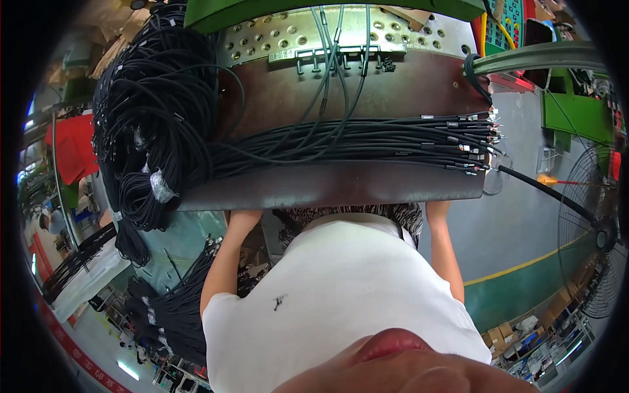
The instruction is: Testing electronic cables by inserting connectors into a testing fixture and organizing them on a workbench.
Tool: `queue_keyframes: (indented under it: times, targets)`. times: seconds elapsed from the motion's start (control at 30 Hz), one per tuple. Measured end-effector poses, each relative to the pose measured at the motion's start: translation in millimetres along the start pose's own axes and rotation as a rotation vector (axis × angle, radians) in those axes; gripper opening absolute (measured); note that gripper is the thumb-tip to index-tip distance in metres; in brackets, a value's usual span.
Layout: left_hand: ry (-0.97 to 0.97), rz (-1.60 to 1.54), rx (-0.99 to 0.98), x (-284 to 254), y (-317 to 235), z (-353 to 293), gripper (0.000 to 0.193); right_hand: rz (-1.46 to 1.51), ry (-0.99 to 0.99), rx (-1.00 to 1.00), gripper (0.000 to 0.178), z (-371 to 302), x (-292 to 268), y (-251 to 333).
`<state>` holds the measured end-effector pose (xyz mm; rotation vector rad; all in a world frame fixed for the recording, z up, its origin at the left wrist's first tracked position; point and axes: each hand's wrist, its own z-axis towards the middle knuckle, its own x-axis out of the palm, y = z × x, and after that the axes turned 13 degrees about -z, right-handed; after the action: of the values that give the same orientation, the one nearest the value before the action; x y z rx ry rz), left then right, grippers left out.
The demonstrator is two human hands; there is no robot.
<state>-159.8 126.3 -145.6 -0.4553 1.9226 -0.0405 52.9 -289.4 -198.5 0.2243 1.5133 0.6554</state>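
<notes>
Both forearms run up from the lower middle of the frame and vanish under the near edge of the metal work table, so I can't tell whether the fingers are released or gripping something; neither hand shows. The black cable bundle lies across the middle of the table, connector ends fanned out at the right. More cables droop off the upper-left corner; my guess is a bump could drag that heap down.
</notes>
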Motion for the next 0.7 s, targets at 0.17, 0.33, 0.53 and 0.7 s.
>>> queue_keyframes:
  times: [0.17, 0.33, 0.53, 0.7]
  targets:
    - [0.194, -0.386, 0.016, -78, -65, 8, 0.031, -0.124, -0.02, -0.14, 0.039, 19, -47, -73]
    - [0.487, -0.949, 0.516, -143, -124, 13, 0.059, -0.062, -0.388, -0.294, 0.035, 142, -150, 11]
    - [-0.31, -0.448, 0.931, -133, -233, 99, 0.077, -0.395, -0.185, -1.084, 0.051, 236, -64, 190]
    - [-0.411, -0.18, 0.356, -142, -178, 89, 0.102, -0.327, 0.09, -1.027, 0.05, 248, -35, 207]
